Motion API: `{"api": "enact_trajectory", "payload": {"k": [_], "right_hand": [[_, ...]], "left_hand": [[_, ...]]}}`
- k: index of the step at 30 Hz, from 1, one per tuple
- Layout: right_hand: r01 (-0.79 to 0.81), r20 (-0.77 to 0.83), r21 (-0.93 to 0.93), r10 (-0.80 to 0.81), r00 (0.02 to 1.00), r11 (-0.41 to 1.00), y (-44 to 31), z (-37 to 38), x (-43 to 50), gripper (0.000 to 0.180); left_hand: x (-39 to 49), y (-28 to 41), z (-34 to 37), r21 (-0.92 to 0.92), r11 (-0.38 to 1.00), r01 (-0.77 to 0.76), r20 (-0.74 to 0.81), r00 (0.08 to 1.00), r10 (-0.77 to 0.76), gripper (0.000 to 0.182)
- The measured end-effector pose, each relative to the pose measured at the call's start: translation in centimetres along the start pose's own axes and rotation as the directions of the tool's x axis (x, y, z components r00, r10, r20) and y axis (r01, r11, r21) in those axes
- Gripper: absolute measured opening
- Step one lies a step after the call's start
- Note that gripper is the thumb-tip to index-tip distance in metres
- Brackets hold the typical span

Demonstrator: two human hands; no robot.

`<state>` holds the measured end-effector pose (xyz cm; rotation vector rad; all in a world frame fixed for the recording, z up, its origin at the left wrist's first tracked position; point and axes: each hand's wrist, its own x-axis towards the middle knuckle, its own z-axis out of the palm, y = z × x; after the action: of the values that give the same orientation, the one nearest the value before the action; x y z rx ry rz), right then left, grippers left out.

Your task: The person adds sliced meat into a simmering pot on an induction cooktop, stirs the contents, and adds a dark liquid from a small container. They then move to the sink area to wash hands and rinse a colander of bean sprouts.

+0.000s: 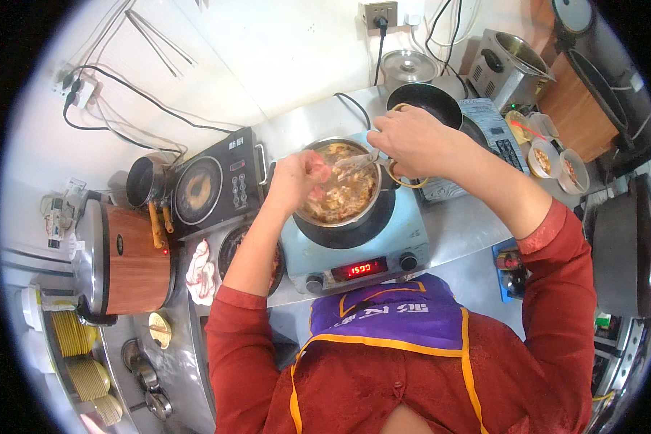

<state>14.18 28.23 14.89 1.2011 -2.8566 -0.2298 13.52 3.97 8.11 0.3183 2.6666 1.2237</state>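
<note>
Over the left side of a metal pot (352,219) of brothy food, my left hand (298,179) grips a piece of pinkish-red food (316,167), perhaps raw meat. From the right, my right hand (412,138) holds scissors (358,161) with yellowish handle loops; their blades point left over the pot, beside the piece. Whether the blades touch it cannot be told. The pot stands on a light-blue induction cooker (304,255) with a lit red display. Behind my left forearm, a dark pan (229,247) with food is partly hidden.
Left of the pot are a black cooktop (225,190), small saucepans (141,179), a crumpled cloth (200,274) and a wood-patterned cooker (135,257). A black frying pan (431,103) and small food containers (572,171) stand to the right. Cables hang along the wall.
</note>
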Motion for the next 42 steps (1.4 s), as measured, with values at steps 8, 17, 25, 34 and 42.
{"api": "enact_trajectory", "payload": {"k": [8,17,25,34,42], "right_hand": [[0.086,-0.055,0.057,-0.083,0.995,0.995,1.5,1.6,2.3,0.025],[0.169,-0.094,0.009,-0.167,0.981,0.986,3.2,2.4,2.0,0.018],[0.147,0.043,0.011,-0.147,0.988,0.989,3.6,3.1,3.9,0.025],[0.319,-0.22,0.156,-0.282,0.934,0.935,3.8,3.9,4.0,0.027],[0.134,0.085,0.221,-0.156,0.984,0.966,4.7,4.2,4.7,0.014]], "left_hand": [[-0.2,0.3,0.5,-0.074,0.997,0.0,-0.069,0.998,-0.005,0.01],[-0.8,0.5,0.7,0.015,0.995,0.099,-0.123,0.988,-0.097,0.012],[-1.3,0.7,1.0,-0.068,0.979,0.191,-0.166,0.966,-0.2,0.016],[-1.1,0.8,2.0,-0.069,0.983,0.17,-0.183,0.967,-0.18,0.008],[-1.6,-0.1,2.9,0.348,0.932,-0.1,-0.243,0.951,0.193,0.02]]}}
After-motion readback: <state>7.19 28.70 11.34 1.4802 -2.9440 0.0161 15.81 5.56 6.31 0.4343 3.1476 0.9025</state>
